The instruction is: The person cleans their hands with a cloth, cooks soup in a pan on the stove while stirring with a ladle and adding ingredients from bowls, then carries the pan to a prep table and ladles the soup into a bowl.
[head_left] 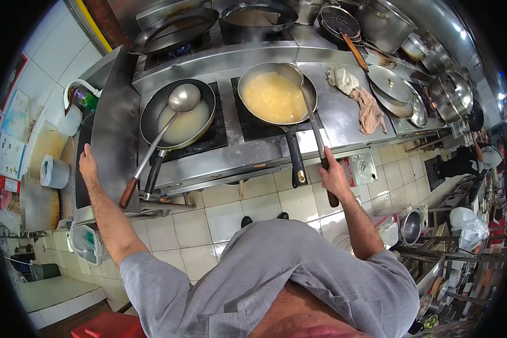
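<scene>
My right hand (334, 176) is wrapped round the dark handle of a long ladle (310, 107), whose bowl rests in a pan of bubbling yellow liquid (275, 98). That pan's black handle (296, 158) points toward me, just left of the ladle. On the left burner, a second pan (149, 115) holds cloudy pale liquid, with another ladle (184, 98) lying across it, its wooden handle hanging past the stove edge. My left hand (88, 163) is by the metal side panel, left of this pan, fingers apart and holding nothing.
Two woks (177, 28) (259, 17) stand on the back burners. Crumpled cloths (369, 110), lids (390, 83) and pots (450, 94) are on the right. A white bucket (54, 172) is at the left. Another person (487, 156) stands far right.
</scene>
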{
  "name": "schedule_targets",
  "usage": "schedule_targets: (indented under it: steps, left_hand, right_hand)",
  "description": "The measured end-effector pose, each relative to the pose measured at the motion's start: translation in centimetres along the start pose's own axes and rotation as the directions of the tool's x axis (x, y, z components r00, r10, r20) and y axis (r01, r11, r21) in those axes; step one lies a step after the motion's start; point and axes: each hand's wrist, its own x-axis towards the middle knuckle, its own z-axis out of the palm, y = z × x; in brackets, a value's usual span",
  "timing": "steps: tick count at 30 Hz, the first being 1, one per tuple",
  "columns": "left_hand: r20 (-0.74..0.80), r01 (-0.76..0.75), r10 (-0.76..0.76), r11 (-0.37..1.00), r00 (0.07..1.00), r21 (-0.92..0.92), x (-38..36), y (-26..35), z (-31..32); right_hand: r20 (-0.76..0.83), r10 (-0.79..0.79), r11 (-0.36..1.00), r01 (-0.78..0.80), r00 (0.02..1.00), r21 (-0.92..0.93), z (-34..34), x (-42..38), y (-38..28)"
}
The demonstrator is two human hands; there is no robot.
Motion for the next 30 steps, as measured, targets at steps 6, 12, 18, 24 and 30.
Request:
schedule_targets:
  steps: [6,12,18,24,30]
  left_hand:
    - [0.004,0.0,0.0,1.0,1.0,0.01,0.6,-0.4,0.2]
    - [0.008,-0.005,0.005,1.0,1.0,0.015,0.8,-0.5,0.3]
    - [0.018,0.001,-0.001,1.0,1.0,0.011,0.9,-0.6,0.3]
    - [0.011,0.005,-0.005,1.0,1.0,-0.02,1.0,-0.9,0.5]
    - [0.026,0.008,-0.008,1.0,1.0,0.009,1.1,-1.0,0.3]
  right_hand:
    - [0.218,0.16,0.786,-0.258,0.963,0.562,0.3,-1.4,-6.2]
    - [0.383,0.124,0.577,-0.38,0.915,0.723,1.4,-2.6,-9.1]
    - [0.503,0.125,0.379,-0.51,0.855,0.772,0.3,-3.6,-11.2]
    - [0.565,0.008,-0.019,-0.565,0.825,0.825,-1.7,-3.7,-10.2]
    - [0.445,0.049,0.171,-0.447,0.894,0.878,-1.7,-4.9,-8.6]
